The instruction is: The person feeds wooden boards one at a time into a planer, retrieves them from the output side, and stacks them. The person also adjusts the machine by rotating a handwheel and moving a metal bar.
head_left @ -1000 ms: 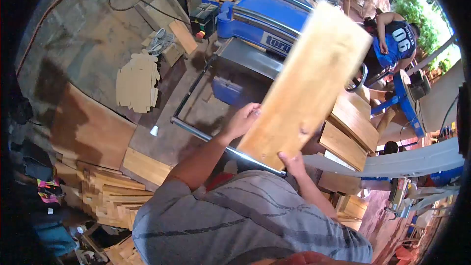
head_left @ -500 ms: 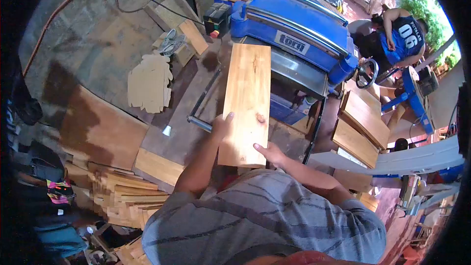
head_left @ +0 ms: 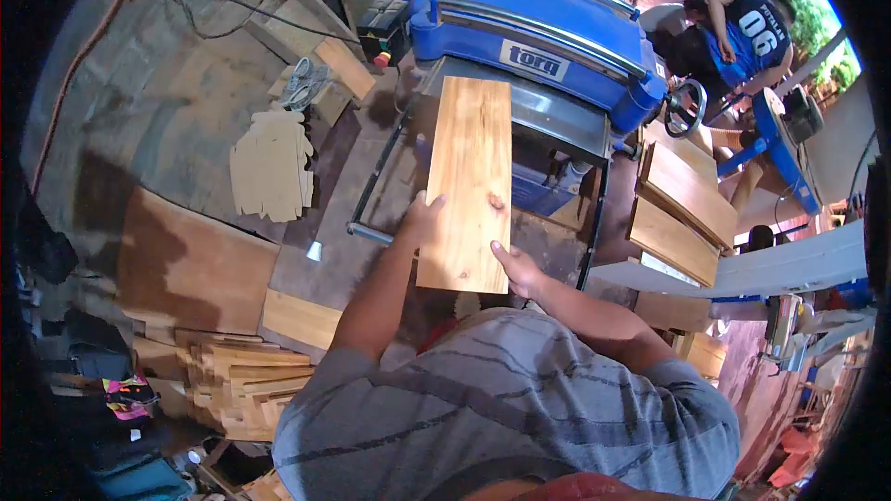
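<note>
Both hands grip a long, pale wooden board (head_left: 469,176) with a knot near its lower right. My left hand (head_left: 423,219) holds the left edge, its thumb on top and the other fingers hidden beneath. On the right edge, lower down, is my right hand (head_left: 516,270), thumb over the face and fingers underneath. The board's far end lies over the near part of the metal bed (head_left: 548,125) of a blue planer (head_left: 548,23); whether it touches the bed I cannot tell.
Stacked boards (head_left: 682,195) lie right of the planer, near a handwheel (head_left: 686,109). A person (head_left: 742,37) bends at the upper right. Cardboard pieces (head_left: 271,167), a brown sheet (head_left: 190,260) and a wood pile (head_left: 246,380) are at left. A metal frame (head_left: 371,233) juts out below the bed.
The board and both hands have moved slightly forward, away from my body. The view has shifted a little. Both hands still hold the board, and the person at upper right leans lower.
</note>
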Available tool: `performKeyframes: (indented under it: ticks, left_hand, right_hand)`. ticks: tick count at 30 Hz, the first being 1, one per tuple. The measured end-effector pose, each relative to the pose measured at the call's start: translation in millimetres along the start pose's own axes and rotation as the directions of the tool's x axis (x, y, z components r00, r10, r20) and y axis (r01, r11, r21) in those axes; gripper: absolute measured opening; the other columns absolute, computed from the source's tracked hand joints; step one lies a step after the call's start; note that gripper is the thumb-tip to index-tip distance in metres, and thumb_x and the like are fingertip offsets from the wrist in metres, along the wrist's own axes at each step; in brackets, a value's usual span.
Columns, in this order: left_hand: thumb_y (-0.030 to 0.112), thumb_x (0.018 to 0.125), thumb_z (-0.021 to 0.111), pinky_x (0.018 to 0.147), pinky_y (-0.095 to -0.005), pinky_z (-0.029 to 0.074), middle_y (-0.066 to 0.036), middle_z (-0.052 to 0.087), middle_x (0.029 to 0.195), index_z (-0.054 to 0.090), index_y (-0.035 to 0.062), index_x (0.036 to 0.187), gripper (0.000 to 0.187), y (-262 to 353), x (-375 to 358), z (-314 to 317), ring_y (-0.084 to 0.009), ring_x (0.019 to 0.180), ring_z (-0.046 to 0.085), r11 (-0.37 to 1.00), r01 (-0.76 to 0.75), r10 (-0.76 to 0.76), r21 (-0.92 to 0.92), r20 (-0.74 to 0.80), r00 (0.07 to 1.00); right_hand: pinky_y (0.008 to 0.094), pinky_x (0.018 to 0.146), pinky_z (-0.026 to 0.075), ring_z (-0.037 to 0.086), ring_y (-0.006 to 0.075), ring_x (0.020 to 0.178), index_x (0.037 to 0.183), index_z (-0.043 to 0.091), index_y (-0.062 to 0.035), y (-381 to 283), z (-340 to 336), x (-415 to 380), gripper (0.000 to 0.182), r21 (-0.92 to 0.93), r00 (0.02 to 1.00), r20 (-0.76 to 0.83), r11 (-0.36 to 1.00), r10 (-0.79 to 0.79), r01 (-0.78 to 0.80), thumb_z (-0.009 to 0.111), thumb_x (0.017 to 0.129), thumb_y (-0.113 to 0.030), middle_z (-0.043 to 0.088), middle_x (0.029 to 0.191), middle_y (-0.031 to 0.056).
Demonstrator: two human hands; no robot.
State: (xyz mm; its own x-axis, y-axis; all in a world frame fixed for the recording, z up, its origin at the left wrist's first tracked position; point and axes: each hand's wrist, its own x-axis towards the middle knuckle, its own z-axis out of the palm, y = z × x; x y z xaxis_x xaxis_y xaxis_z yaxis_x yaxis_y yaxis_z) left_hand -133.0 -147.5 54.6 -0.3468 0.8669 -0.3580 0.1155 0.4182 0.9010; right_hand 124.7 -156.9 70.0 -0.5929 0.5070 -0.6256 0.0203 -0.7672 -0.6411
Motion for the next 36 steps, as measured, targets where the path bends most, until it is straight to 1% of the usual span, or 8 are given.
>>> performKeyframes:
  ticks: [9, 11, 13, 15, 18, 25, 32, 36]
  left_hand:
    - [0.039, 0.086, 0.065, 0.097, -0.0400, 0.045, -0.022, 0.051, 0.131, 0.038, -0.0039, 0.138, 0.073, -0.8, -30.8, -34.7, -0.0346, 0.117, 0.054, 0.970, -0.051, 0.033, 0.238, 0.077, 0.996]
    - [0.036, 0.085, 0.066, 0.093, -0.0438, 0.047, -0.017, 0.060, 0.120, 0.048, 0.0047, 0.131, 0.058, -36.2, -50.5, -31.7, -0.0378, 0.111, 0.057, 0.762, -0.529, 0.600, 0.374, -0.099, 0.794]
    - [0.040, 0.081, 0.069, 0.102, -0.0518, 0.037, -0.019, 0.050, 0.134, 0.051, 0.0061, 0.131, 0.063, -5.7, -76.0, -30.6, -0.0402, 0.124, 0.046, 0.675, -0.408, 0.554, 0.615, -0.057, 0.831]
    - [0.043, 0.075, 0.073, 0.108, -0.0596, 0.025, -0.017, 0.040, 0.145, 0.053, 0.0075, 0.130, 0.068, -9.3, -74.7, -30.4, -0.0397, 0.136, 0.031, 0.405, -0.494, 0.462, 0.770, 0.294, 0.837]
    - [0.041, 0.070, 0.078, 0.110, -0.0641, 0.017, -0.017, 0.035, 0.149, 0.053, 0.0089, 0.132, 0.074, 2.9, -84.0, -26.1, -0.0396, 0.140, 0.025, 0.424, -0.546, 0.446, 0.722, 0.358, 0.820]
    - [0.020, 0.075, 0.072, 0.117, -0.0504, 0.005, -0.018, 0.020, 0.156, 0.037, 0.0185, 0.146, 0.079, 20.5, -50.4, -23.5, -0.0359, 0.145, 0.015, 0.346, -0.507, 0.326, 0.789, 0.406, 0.854]
    - [0.000, 0.074, 0.060, 0.115, -0.0565, 0.009, -0.015, 0.019, 0.157, 0.036, 0.0256, 0.147, 0.081, 7.9, -11.2, -12.1, -0.0394, 0.145, 0.014, 0.178, -0.524, 0.450, 0.833, 0.405, 0.796]
    - [-0.003, 0.074, 0.059, 0.113, -0.0618, 0.010, -0.015, 0.020, 0.157, 0.035, 0.0280, 0.147, 0.083, 7.3, -1.3, -10.0, -0.0422, 0.144, 0.014, 0.175, -0.556, 0.490, 0.812, 0.418, 0.765]
  right_hand:
    - [0.0423, 0.095, 0.049, 0.058, 0.0276, 0.113, 0.133, 0.044, 0.0019, 0.4, 21.2, 44.5, 0.049, 0.113, 0.993, -0.049, 0.987, -0.111, 0.116, 0.050, 0.100, -0.034, 0.057, 0.126, 0.0167]
    - [0.0410, 0.091, 0.052, 0.061, 0.0274, 0.106, 0.130, 0.047, 0.0028, 5.1, 21.9, 63.0, 0.049, 0.159, 0.989, -0.050, 0.977, -0.139, 0.145, 0.052, 0.099, -0.034, 0.061, 0.120, 0.0172]
    - [0.0383, 0.087, 0.051, 0.062, 0.0249, 0.101, 0.125, 0.052, 0.0020, 21.2, 13.2, 96.8, 0.045, 0.064, 0.985, -0.118, 0.989, -0.127, 0.135, 0.052, 0.099, -0.034, 0.063, 0.114, 0.0156]
    - [0.0382, 0.086, 0.051, 0.062, 0.0228, 0.099, 0.122, 0.055, 0.0005, 4.8, 34.4, 85.7, 0.042, 0.111, 0.977, -0.103, 0.974, -0.186, 0.197, 0.052, 0.099, -0.034, 0.064, 0.112, 0.0143]
    - [0.0396, 0.088, 0.049, 0.061, 0.0219, 0.101, 0.125, 0.055, -0.0009, -12.7, 49.2, 81.7, 0.040, 0.215, 0.977, -0.067, 0.953, -0.204, 0.214, 0.050, 0.100, -0.032, 0.064, 0.113, 0.0137]
    - [0.0362, 0.083, 0.053, 0.065, 0.0192, 0.094, 0.116, 0.058, -0.0011, -2.2, 31.7, 139.8, 0.041, 0.272, 0.947, 0.077, 0.920, -0.313, 0.282, 0.047, 0.100, -0.038, 0.066, 0.105, 0.0105]
    - [0.0342, 0.083, 0.052, 0.065, 0.0198, 0.096, 0.119, 0.056, -0.0016, -43.5, 43.3, 107.1, 0.047, 0.056, 0.970, -0.066, 0.970, -0.234, 0.238, 0.048, 0.099, -0.043, 0.066, 0.108, 0.0109]
    - [0.0378, 0.084, 0.052, 0.064, 0.0230, 0.098, 0.124, 0.052, -0.0043, -28.7, 10.3, 139.7, 0.051, 0.236, 0.972, 0.155, 0.962, -0.174, 0.135, 0.052, 0.096, -0.047, 0.062, 0.116, 0.0152]
